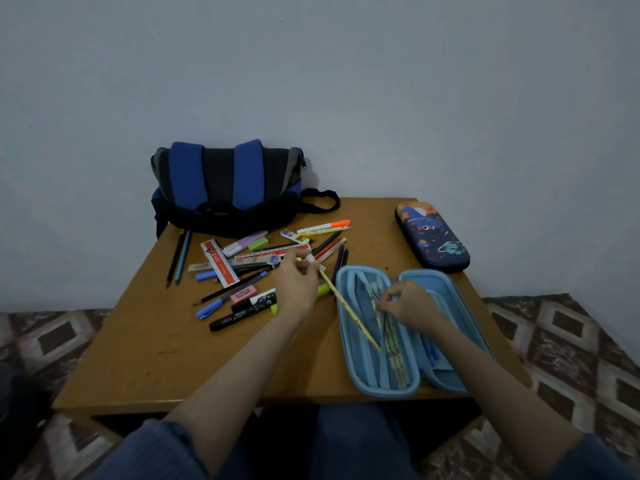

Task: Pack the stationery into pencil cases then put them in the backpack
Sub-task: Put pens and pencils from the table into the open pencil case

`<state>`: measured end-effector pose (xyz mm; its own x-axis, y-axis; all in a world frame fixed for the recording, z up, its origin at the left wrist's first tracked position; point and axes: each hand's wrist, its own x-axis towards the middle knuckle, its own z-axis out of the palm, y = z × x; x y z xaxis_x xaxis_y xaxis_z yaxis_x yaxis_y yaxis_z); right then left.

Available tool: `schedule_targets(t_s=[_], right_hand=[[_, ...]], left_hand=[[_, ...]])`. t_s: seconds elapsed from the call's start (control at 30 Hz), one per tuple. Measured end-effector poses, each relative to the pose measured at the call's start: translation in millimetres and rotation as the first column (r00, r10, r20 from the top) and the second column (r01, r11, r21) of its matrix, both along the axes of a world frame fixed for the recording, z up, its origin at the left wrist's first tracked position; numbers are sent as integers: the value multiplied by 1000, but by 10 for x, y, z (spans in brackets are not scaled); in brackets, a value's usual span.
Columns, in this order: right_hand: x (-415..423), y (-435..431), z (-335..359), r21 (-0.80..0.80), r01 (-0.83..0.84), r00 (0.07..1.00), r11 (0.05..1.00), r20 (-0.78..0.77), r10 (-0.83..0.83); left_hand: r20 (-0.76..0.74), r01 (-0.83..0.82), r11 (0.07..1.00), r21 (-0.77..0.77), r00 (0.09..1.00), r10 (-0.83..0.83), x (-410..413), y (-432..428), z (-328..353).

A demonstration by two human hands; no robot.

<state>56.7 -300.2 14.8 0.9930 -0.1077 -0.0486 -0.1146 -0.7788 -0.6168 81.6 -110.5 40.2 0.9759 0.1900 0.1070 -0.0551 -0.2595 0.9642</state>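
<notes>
Yellow pencil (349, 315), pinched at its top by your left hand (296, 289), angles into the open blue case (381, 392) where your right hand (408, 306) pinches packed pencils (398, 362); pushed crooked, it could jam or skid onto the table (138, 341).

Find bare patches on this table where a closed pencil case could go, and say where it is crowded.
Bare: the near-left table, between the black marker and the front edge; the far strip between the backpack strap and the dark pencil case. Crowded: the loose stationery before the backpack.
</notes>
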Motion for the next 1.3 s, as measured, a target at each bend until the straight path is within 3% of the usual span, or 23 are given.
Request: schedule_targets(t_s=[0.13,0.27,0.43,0.57,0.63,0.8,0.93,1.07,1.3], right_hand=[[-35,11,10,-30,-4,1000,1000,10,5],[-40,20,4,-65,-7,1000,998,11,8],[-28,16,-11,-64,6,1000,998,-13,-7],[-23,14,-12,-78,18,1000,997,-22,-20],[-12,18,-12,-77,11,1000,997,-21,-12],[-24,35,11,-114,-7,1000,993,-21,4],[-37,46,33,-109,-1,999,994,-34,-3],[-68,55,58,-75,8,1000,997,-20,-10],[-73,52,60,-61,-2,1000,998,23,4]], left_hand=[[-114,127,982,142,987,-112,8,-153,-110],[-226,322,893,313,939,-260,-6,-208,-150],[-268,381,864,330,915,-301,2,-223,-102],[-282,269,959,88,930,-235,45,-259,-52],[-282,243,968,58,934,-218,47,-285,-39],[-358,381,904,195,886,-296,5,-356,-77],[-327,469,757,455,879,-348,-131,-503,-173],[-371,469,772,429,871,-323,-209,-515,-209],[-395,552,716,428,826,-401,-224,-480,-237]])
